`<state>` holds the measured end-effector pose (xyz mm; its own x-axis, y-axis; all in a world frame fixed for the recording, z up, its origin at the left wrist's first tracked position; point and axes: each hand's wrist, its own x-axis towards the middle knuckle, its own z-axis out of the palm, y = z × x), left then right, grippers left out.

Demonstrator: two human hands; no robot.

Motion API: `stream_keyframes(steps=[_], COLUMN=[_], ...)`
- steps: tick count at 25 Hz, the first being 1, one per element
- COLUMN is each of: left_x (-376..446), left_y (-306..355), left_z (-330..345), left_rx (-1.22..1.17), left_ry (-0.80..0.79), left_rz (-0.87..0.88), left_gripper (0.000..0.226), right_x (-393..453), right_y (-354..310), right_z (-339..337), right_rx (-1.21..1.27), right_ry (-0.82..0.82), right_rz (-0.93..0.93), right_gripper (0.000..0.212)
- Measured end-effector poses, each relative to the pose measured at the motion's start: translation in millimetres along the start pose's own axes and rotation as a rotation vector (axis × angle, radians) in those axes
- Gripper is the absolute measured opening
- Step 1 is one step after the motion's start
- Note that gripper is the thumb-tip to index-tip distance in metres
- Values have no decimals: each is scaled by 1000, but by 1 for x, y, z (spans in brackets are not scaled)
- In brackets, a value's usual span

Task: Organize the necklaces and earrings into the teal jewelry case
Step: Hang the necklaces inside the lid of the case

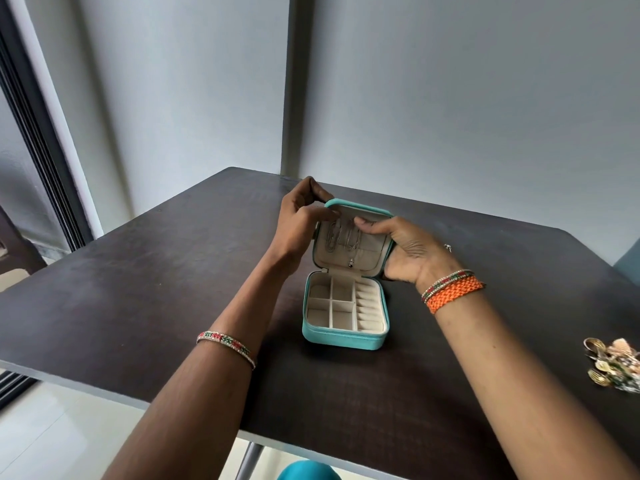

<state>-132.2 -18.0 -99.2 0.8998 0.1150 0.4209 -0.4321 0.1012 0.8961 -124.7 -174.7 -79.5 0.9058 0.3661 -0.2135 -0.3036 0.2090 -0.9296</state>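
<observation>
A plain room in a home: dark wooden table set against bare grey walls, sliding-door frame, pale floor tiles.

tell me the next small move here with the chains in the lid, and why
Probably let go of the thin silver necklace chains and reach for the heap of gold-toned earrings at the table's right edge. The chains already hang inside the open lid of the teal zip jewelry case, where both the left hand and right hand are busy, and its cream compartments look empty.
</observation>
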Motion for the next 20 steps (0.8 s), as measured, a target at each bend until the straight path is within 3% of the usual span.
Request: stream_keyframes(steps=[3,7,10,13,16,20], left_x=[2,2,0,-1,1,0], left_y=[-3,-11,-16,-16,-17,-16], left_z=[1,2,3,3,2,3], left_rx=[-4,-1,29,32,41,49], left_ry=[16,17,-16,-19,-29,-17], left_rz=[-63,-96,-79,-83,-97,-91], left_gripper=[19,19,28,28,29,28], right_x=[2,4,5,11,12,14], right_y=[3,8,12,14,16,18], right_z=[1,0,3,4,2,0], right_rx=[28,-2,-45,-134,-176,-228], right_ry=[42,97,130,232,312,321], right_rz=[16,7,-79,-198,-279,-353], right_gripper=[14,22,14,37,22,25])
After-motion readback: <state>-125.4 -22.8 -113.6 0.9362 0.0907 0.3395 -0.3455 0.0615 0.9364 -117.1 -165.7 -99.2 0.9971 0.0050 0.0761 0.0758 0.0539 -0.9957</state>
